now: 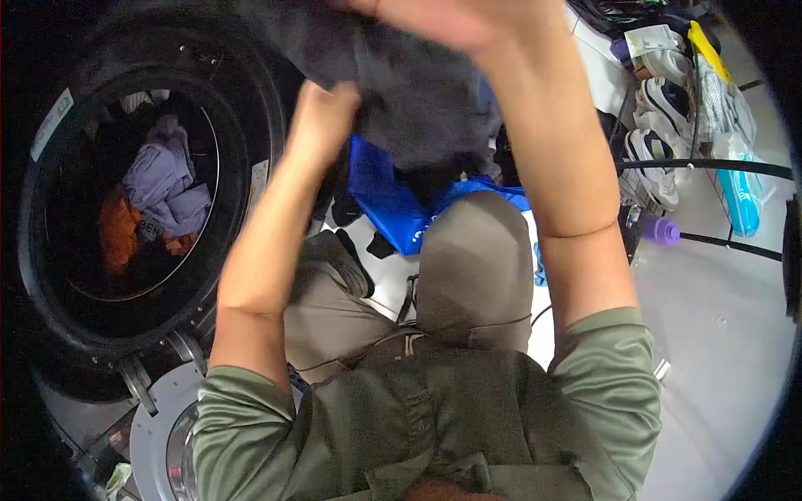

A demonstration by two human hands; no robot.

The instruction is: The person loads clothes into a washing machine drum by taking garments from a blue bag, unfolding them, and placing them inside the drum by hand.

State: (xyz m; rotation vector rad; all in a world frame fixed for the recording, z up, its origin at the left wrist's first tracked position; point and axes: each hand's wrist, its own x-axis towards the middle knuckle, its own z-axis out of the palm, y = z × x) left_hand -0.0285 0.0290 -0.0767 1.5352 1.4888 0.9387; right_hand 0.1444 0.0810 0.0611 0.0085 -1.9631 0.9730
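Observation:
A dark grey cloth (pixel 418 100) hangs stretched between my raised hands, blurred by motion. My left hand (pixel 328 113) is closed on its left edge. My right hand (pixel 443 21) is at the top of the view by the cloth's upper part; its fingers are smeared and partly cut off. Below the cloth, a blue bag (pixel 384 196) lies on the floor in front of my knees, with dark items at its opening. To the left, an open round machine drum (pixel 83 275) holds a lavender garment (pixel 163 179) and an orange garment (pixel 119 230).
At the right, a wire rack (pixel 706 167) holds white shoes (pixel 656 163) and a light-blue packaged item (pixel 741 200). A purple roll (pixel 660 230) lies beside it. The machine's round door (pixel 154 442) is at the lower left. Dark small cloths lie on the floor near the bag.

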